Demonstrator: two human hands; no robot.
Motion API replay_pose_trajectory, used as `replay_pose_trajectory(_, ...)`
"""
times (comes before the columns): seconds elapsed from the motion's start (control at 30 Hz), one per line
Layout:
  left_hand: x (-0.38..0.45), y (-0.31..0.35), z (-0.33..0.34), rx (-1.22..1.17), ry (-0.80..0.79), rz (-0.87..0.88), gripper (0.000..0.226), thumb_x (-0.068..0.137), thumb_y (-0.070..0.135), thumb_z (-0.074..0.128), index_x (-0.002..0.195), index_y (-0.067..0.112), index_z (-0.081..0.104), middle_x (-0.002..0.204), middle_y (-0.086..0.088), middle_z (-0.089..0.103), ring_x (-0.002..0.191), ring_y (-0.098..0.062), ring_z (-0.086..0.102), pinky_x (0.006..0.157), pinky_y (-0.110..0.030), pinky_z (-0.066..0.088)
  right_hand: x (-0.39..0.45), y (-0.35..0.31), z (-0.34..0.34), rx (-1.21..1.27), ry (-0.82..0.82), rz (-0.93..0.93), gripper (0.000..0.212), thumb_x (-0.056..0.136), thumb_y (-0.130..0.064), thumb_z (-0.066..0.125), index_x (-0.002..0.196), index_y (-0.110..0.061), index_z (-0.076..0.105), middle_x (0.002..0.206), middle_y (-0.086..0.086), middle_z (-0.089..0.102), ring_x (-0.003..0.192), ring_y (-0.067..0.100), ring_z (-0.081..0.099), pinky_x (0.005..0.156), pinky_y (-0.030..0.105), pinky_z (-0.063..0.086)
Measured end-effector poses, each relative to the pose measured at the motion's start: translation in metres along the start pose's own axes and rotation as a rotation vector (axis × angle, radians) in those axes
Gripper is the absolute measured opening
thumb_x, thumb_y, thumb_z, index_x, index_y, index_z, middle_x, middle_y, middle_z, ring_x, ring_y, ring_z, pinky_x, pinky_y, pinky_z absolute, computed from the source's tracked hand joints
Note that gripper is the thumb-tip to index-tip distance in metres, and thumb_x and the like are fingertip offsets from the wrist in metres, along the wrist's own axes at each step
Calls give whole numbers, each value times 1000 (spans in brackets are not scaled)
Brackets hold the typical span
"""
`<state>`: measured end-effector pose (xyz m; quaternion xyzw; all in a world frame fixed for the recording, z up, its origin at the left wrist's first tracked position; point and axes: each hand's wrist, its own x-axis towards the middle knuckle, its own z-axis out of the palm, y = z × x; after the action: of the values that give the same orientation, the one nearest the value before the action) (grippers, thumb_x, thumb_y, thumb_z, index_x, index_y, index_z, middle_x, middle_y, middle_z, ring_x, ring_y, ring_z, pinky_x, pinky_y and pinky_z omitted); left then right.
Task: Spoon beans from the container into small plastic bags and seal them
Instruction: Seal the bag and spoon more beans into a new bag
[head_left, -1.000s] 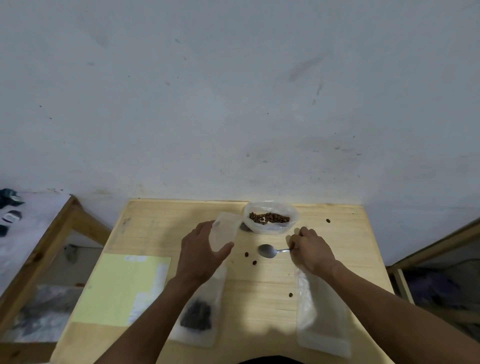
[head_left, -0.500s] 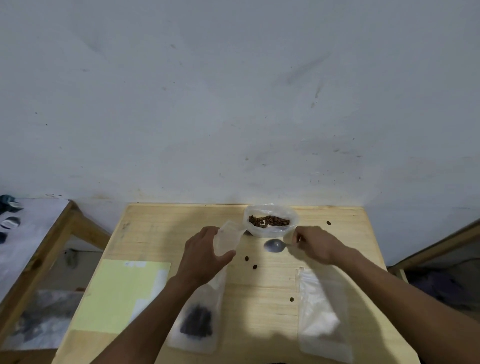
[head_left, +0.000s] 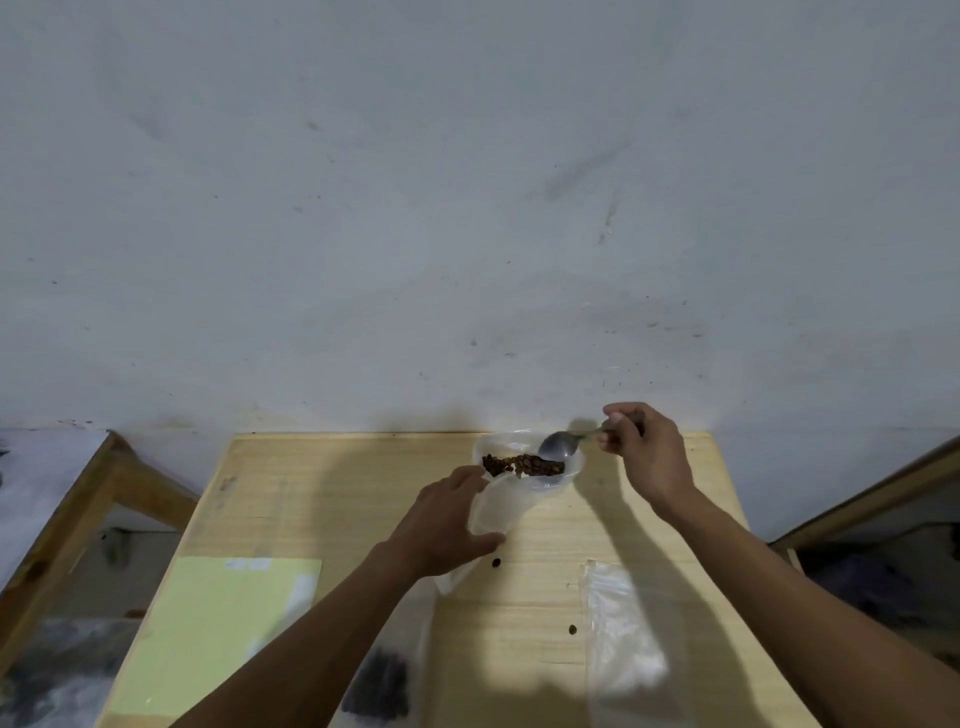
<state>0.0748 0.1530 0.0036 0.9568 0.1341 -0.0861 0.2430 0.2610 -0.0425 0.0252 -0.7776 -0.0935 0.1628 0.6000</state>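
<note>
We had the spoon (head_left: 558, 445) pinched by its handle in the fingers of our right hand (head_left: 644, 452), its bowl dipped at the far rim of the container (head_left: 527, 460), just above the beans (head_left: 522, 464). Whether it carried any beans we could not tell. Our left hand (head_left: 447, 522) gripped an open plastic bag (head_left: 496, 512), fingers and thumb curled round it, its mouth held right against the near side of the container; it looked empty. Well nearer us than the container, a filled bag (head_left: 382, 680) lay on the bench (head_left: 311, 499), whether sealed we could not make out. To its right lay a flat empty bag (head_left: 623, 639). A few stray beans (head_left: 496, 562) sat loose between them. So, by our judgement, one bag was filled and at least two remained.
</note>
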Motion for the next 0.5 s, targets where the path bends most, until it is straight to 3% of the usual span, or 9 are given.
replay_pose_trajectory(0.1, 5, 0, 3, -45, -34, 6, 77, 77, 54, 70, 141, 24, 40, 150, 9, 37, 124, -17, 51, 99, -34, 45, -7, 16, 16, 20, -10, 50, 21, 103, -15, 45, 100, -13, 65, 81, 5, 69, 83, 29, 70, 91, 50, 55)
replay_pose_trajectory(0.27, 7, 3, 8, -97, -59, 10, 76, 79, 50, 72, 142, 24, 38, 148, 12, 36, 118, -14, 53, 91, -32, 50, -14, 32, 38, -66, -11, 72, 24, 104, -19, 41, 100, -14, 64, 88, 5, 69, 89, 25, 68, 90, 43, 53)
replay_pose_trajectory(0.37, 7, 2, 12, -106, -45, 26, 74, 80, 50, 71, 141, 24, 38, 149, 12, 34, 120, -15, 52, 93, -34, 51, -14, 39, 51, -123, -30, 117, 26, 103, -17, 41, 106, -11, 66, 104, 4, 67, 103, 23, 62, 91, 33, 46)
replay_pose_trajectory(0.5, 5, 1, 17, -105, -24, 41, 73, 81, 50, 71, 141, 24, 38, 152, 12, 29, 127, -14, 48, 98, -36, 49, -11, 43, 70, -67, -54, 268, 25, 101, -13, 45, 104, -9, 69, 110, 7, 68, 103, 23, 61, 97, 36, 48)
